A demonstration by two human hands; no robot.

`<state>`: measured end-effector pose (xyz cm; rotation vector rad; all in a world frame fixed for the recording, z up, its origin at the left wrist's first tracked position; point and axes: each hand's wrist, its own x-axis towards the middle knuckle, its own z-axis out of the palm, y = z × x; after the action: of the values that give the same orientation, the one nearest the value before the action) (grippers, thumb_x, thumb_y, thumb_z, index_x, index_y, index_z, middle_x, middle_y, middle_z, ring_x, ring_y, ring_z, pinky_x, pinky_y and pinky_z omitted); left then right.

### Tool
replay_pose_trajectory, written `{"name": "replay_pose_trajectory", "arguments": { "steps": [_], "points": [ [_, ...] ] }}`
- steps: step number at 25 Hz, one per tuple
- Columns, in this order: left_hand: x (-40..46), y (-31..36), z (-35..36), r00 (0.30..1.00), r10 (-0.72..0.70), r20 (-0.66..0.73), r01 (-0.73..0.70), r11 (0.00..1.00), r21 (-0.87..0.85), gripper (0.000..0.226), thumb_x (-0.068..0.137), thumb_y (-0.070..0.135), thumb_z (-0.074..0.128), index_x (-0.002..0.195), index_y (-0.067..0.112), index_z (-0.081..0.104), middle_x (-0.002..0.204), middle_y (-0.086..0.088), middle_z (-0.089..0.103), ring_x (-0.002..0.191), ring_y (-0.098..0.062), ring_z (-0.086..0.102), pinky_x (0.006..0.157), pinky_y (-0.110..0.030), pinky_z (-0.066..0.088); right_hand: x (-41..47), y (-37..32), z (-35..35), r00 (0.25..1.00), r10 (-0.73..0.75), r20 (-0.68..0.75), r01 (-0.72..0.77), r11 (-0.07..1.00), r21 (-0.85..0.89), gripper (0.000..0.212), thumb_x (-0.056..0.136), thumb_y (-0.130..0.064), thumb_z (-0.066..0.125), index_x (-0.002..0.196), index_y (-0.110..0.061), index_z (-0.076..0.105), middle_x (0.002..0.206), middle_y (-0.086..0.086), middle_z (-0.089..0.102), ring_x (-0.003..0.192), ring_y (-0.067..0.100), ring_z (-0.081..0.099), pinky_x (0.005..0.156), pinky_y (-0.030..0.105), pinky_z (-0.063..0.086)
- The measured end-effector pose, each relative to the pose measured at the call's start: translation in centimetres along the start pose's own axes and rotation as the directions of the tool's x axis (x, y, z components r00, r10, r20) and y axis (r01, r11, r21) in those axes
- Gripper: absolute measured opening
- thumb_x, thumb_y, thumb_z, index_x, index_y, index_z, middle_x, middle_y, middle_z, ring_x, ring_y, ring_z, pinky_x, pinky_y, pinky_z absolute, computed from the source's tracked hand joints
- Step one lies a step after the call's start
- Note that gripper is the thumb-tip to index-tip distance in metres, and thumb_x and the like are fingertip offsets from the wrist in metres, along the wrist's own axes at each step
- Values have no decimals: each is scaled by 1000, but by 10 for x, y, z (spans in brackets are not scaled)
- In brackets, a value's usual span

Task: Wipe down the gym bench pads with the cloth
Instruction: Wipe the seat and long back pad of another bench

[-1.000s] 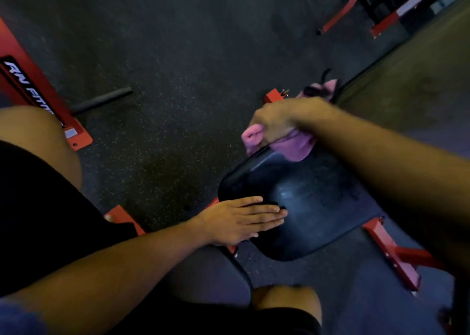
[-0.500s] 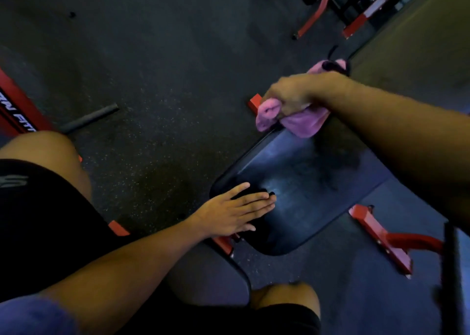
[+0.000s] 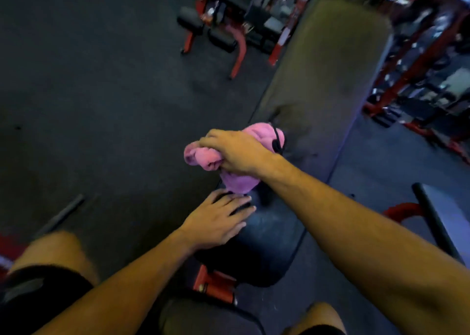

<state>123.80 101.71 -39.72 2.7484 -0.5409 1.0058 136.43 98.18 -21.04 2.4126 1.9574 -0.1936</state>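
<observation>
While the left hand (image 3: 216, 224) lies flat on the black bench pad (image 3: 269, 235), the right hand (image 3: 236, 154) holds the pink cloth (image 3: 203, 155) bunched at the pad's far end.

The right arm reaches forward from the lower right, wrist bent, its grip tight around the cloth; 1 fold hangs below the fist and touches the pad. The left arm comes in from the lower left, fingers straight and spread on the pad's near half, grip holding nothing. A red frame bracket (image 3: 216, 283) sits under the pad's near edge.
</observation>
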Motion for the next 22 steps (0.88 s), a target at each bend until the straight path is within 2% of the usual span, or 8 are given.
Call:
{"name": "replay_pose_trajectory", "arguments": {
  "steps": [2,5,7,10,13,15,19,22],
  "points": [
    [41,-31,-16,995,7,-99,-5,1000,16,34,102,34,59,131,19,69,128,-3,69,111,-28,61,106,-48,44,-31,18,-28,970,97,-222,-82,994,75,60,74,-18,65,131,-36,56,116,1,64,103,26,66,81,44,54],
    [117,-71,-41,981,117,-155,-105,991,83,18,99,26,61,108,15,72,105,-5,69,94,-32,63,101,-47,47,-78,55,-58,851,251,-462,-227,968,108,60,73,-32,50,131,-26,63,120,4,66,103,30,68,80,42,57],
    [173,-83,-49,976,153,-155,-137,985,107,21,97,27,58,105,14,73,106,-5,68,100,-30,62,103,-45,44,-106,80,-70,787,314,-531,-311,945,99,63,71,-35,44,130,-23,64,123,3,65,105,31,67,81,43,57],
    [243,-85,-42,991,86,-102,-74,990,117,31,94,30,54,116,16,71,121,-3,67,114,-25,58,111,-45,40,-147,116,-75,707,405,-580,-396,906,150,58,72,-26,55,129,-26,63,123,-1,64,105,28,67,81,44,57],
    [303,-60,-25,998,-69,3,69,996,50,37,90,33,51,120,20,68,127,1,67,117,-23,62,111,-43,34,-191,154,-78,629,527,-571,-424,849,316,61,71,-12,68,130,-26,65,124,-4,64,108,23,66,85,34,53],
    [334,-36,-20,983,-150,104,150,989,3,40,90,36,50,121,21,69,129,1,67,116,-23,65,109,-43,35,-223,173,-84,586,617,-524,-428,786,447,64,74,-8,69,133,-32,63,129,-10,62,112,17,63,89,29,49],
    [387,7,-30,931,-239,275,250,968,-3,44,89,43,47,119,25,72,129,3,68,111,-21,68,105,-46,48,-291,193,-109,492,767,-411,-401,619,676,52,90,-15,61,136,-39,56,134,-13,61,119,14,61,100,41,51],
    [446,60,-52,883,-231,409,262,965,-21,54,88,49,41,126,24,70,131,3,68,112,-22,70,106,-51,48,-352,200,-144,423,841,-338,-400,508,763,45,98,-19,62,140,-35,57,137,-13,60,122,8,59,105,35,49]
  ]
}}
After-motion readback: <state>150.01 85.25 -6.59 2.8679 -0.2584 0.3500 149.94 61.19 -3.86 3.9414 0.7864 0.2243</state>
